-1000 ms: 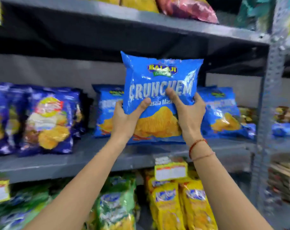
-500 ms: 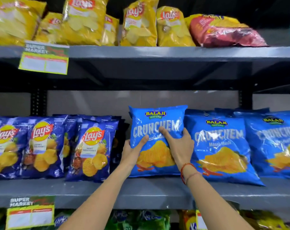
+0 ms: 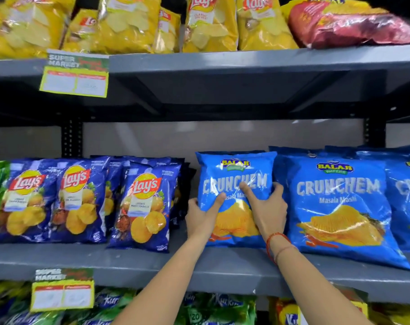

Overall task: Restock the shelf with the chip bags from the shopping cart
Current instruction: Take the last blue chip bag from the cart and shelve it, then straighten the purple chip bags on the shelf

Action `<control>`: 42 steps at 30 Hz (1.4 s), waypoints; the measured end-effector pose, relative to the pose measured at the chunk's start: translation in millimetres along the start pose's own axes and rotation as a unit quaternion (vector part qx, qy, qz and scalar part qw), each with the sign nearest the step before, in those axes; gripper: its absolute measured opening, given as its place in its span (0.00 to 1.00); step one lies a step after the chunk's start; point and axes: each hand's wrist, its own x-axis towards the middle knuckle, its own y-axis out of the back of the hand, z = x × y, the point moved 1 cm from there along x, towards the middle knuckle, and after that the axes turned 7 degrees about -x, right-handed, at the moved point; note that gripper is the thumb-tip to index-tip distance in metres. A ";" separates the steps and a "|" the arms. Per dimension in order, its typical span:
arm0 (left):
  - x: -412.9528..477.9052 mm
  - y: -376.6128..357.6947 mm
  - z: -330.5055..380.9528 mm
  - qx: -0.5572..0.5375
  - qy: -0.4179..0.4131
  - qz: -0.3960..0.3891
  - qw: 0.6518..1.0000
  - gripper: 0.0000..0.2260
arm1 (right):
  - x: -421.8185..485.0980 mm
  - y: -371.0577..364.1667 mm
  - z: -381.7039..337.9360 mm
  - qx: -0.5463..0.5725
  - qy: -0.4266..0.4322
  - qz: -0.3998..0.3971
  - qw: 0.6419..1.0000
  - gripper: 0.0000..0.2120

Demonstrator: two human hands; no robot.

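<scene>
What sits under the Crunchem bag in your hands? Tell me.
The Crunchem bag, held by the left hand and right hand, rests on the grey shelf. Whatever is behind it is hidden.

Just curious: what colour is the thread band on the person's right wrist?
Red, with a thinner, paler strand beside it; the thread band shows in the head view.

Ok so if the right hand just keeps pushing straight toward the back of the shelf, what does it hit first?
The Crunchem bag it already grips. Behind that, probably more stacked bags or the pale back wall; depth there is hidden. The right hand also sits close against the neighbouring Crunchem bag.
</scene>
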 end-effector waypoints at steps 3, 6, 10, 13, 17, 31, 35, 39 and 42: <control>-8.0 9.6 5.5 0.078 -0.055 0.013 0.995 0.35 | -6.2 1.6 -6.8 -0.016 0.062 0.054 0.996 0.46; -24.8 38.7 16.0 0.141 -0.140 -0.001 0.980 0.33 | -17.8 0.5 -21.6 -0.092 0.149 0.132 0.976 0.41; -50.4 97.6 20.1 0.313 -0.266 0.020 0.912 0.28 | -41.8 -16.3 -49.3 -0.027 0.219 0.056 0.974 0.30; -61.0 139.9 13.4 0.396 -0.290 0.075 0.868 0.29 | -62.0 -38.3 -68.7 0.055 0.154 -0.127 0.978 0.25; -60.2 182.0 -8.1 0.478 -0.260 0.101 0.833 0.32 | -87.6 -74.9 -75.1 0.033 0.075 -0.308 0.948 0.31; -61.8 211.7 -35.6 0.545 -0.203 0.067 0.811 0.33 | -108.1 -142.6 -51.4 0.127 -0.023 -0.404 0.906 0.42; -63.1 211.5 -35.2 0.539 -0.213 0.074 0.812 0.34 | -116.1 -138.3 -65.9 0.129 0.001 -0.371 0.919 0.29; -63.3 211.8 -34.6 0.533 -0.215 0.071 0.815 0.35 | -118.0 -144.6 -63.1 0.069 0.009 -0.369 0.927 0.32; -63.8 213.0 -34.1 0.533 -0.217 0.067 0.815 0.36 | -119.2 -142.8 -63.2 -0.005 0.046 -0.338 0.940 0.34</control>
